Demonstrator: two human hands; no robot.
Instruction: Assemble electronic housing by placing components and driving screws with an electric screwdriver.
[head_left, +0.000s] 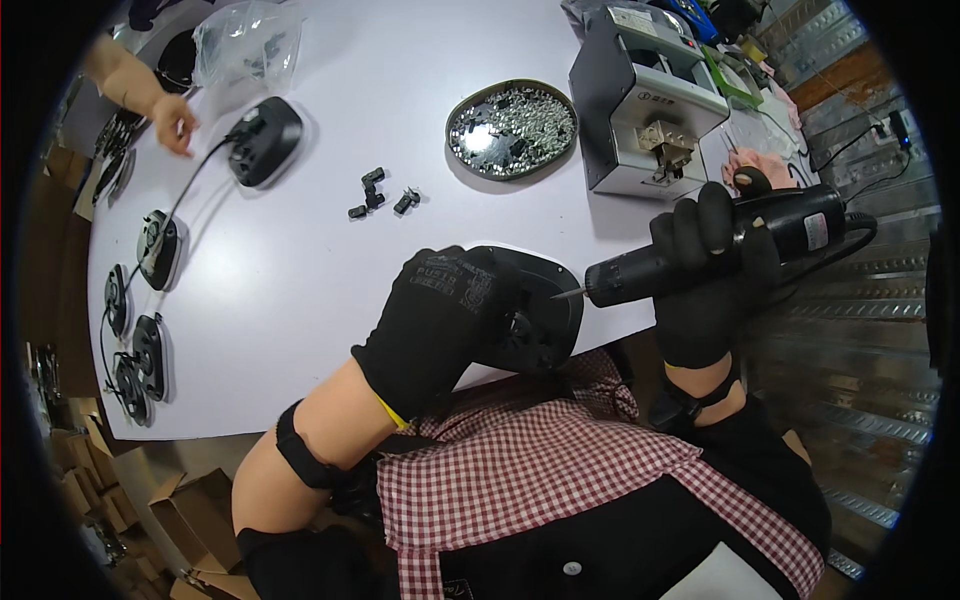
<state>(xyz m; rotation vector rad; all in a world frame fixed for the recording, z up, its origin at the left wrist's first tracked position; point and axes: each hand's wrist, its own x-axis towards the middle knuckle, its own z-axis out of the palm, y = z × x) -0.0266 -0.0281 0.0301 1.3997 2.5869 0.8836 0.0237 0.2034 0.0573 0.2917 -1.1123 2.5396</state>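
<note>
My right hand (pixel 712 250), in a black glove, is closed around a black electric screwdriver (pixel 625 277) held nearly level. Its thin bit points left, and the tip is close above a black rounded plastic housing (pixel 560 325) at the table's near edge. My left hand (pixel 435 305), also gloved in black, grips the left side of that housing and covers much of it. The left fingertips are partly hidden. Beyond the left hand lie several small black parts (pixel 372 195). Farther back, a round dish (pixel 452 150) holds many small shiny screws.
A grey-and-white boxy machine (pixel 650 110) stands right of the dish. Several cabled black units, including a larger one (pixel 265 140), lie along the left side. Another person's bare hand (pixel 175 122) reaches in at upper left, near a clear plastic bag (pixel 245 50). Cardboard boxes (pixel 200 515) stand lower left.
</note>
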